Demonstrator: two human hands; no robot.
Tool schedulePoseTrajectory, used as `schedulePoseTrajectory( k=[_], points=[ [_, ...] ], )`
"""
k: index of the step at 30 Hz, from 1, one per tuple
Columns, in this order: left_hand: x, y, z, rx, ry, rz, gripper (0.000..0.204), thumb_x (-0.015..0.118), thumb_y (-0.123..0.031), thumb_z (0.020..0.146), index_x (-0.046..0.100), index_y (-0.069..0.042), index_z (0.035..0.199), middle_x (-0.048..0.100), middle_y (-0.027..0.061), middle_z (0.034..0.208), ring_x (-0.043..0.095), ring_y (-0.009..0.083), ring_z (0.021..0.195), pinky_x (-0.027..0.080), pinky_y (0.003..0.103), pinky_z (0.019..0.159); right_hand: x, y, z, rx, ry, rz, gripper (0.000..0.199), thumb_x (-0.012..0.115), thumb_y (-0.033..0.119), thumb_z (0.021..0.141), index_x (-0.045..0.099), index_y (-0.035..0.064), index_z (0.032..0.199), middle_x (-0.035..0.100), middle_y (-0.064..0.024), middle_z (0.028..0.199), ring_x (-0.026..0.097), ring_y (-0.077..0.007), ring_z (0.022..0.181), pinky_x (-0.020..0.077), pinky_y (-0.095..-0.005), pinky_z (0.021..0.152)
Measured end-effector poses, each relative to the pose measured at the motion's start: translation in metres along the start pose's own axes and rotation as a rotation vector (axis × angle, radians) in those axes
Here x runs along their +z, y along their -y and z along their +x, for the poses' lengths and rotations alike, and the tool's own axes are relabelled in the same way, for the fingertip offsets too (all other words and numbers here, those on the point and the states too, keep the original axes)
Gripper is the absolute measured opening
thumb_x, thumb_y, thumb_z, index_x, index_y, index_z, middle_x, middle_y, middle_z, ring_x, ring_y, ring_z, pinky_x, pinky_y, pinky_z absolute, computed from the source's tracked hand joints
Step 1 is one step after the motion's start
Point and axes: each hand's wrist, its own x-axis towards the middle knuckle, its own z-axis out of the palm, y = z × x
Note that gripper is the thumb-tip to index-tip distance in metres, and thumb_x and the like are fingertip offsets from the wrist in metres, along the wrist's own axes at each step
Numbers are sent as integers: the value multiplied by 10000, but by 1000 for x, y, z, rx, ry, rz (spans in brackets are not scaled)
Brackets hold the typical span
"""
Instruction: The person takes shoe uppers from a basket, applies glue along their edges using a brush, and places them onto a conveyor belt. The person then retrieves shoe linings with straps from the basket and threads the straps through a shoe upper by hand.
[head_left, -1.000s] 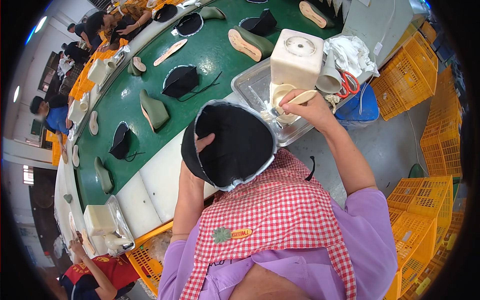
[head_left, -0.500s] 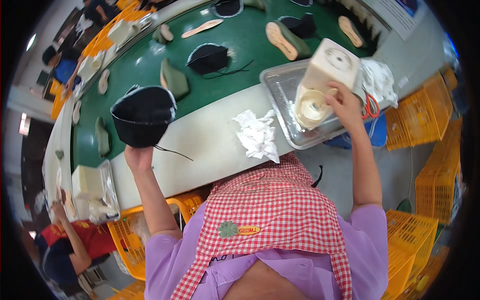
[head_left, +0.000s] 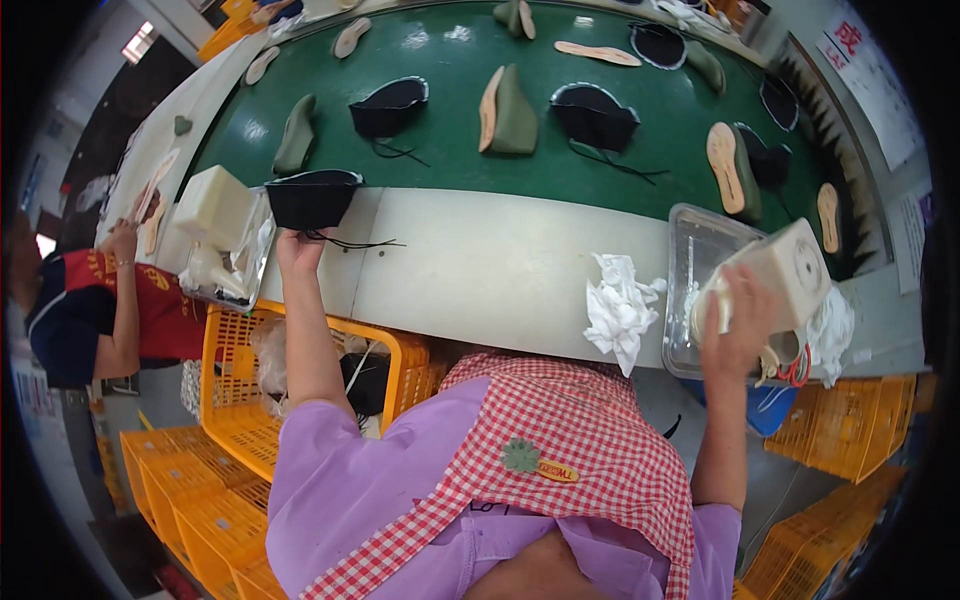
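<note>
Over the table's edge at left, my left hand grips a black fabric shoe upper from below; its top edge is pale and a thin black lace trails to the right. My right hand is closed at the cup-like mouth of a cream plastic dispenser. Blur and the fingers hide most of the small pale thing in them. The dispenser sits in a clear tray. To the tray's left lies crumpled white tissue.
A green belt carries several black uppers, green wedge soles and tan insoles. Red-handled scissors and white cloth lie right of the tray. Yellow crates stand below. A co-worker sits at left beside another tray.
My view has turned left, so the table and tray appear shifted right. My right hand still works at the dispenser's mouth, its fingers now covering the cup. The left hand keeps the shoe upper.
</note>
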Motion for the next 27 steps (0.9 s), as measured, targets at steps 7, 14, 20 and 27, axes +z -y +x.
schedulePoseTrajectory(
  k=[7, 14, 20, 27],
  points=[
    [0, -16, -42, 21, -245, 746, 379, 523, -106, 921, 522, -43, 1294, 614, 114, 1080, 615, 277, 914, 546, 435, 803, 92, 56, -2, -150, 265, 390, 378, 698, 44, 740, 635, 56, 1112, 568, -145, 1196, 513, -345, 988, 417, -449, 868],
    [-27, -18, -85, -62, -335, 600, 386, 539, -216, 956, 479, -87, 1315, 627, 138, 1051, 662, 270, 788, 573, 360, 631, 123, 70, -19, -122, 371, 234, 377, 702, 112, 748, 629, 76, 1117, 577, -122, 1209, 517, -314, 989, 386, -450, 840],
    [-8, 7, -89, -149, -338, 103, 202, 652, -206, 914, 539, -63, 1000, 592, 164, 1001, 642, 372, 925, 589, 433, 760, 125, 69, -37, -120, 365, 212, 337, 671, 124, 779, 630, 63, 1108, 592, -129, 1183, 527, -327, 984, 393, -451, 840],
    [18, 2, -72, 23, -156, 239, 160, 568, -129, 960, 514, -38, 1080, 568, 137, 1064, 602, 410, 1014, 530, 523, 924, 129, 76, -36, -128, 341, 204, 304, 664, 90, 776, 632, 35, 1073, 603, -150, 1143, 543, -339, 964, 402, -467, 830]
  ],
)
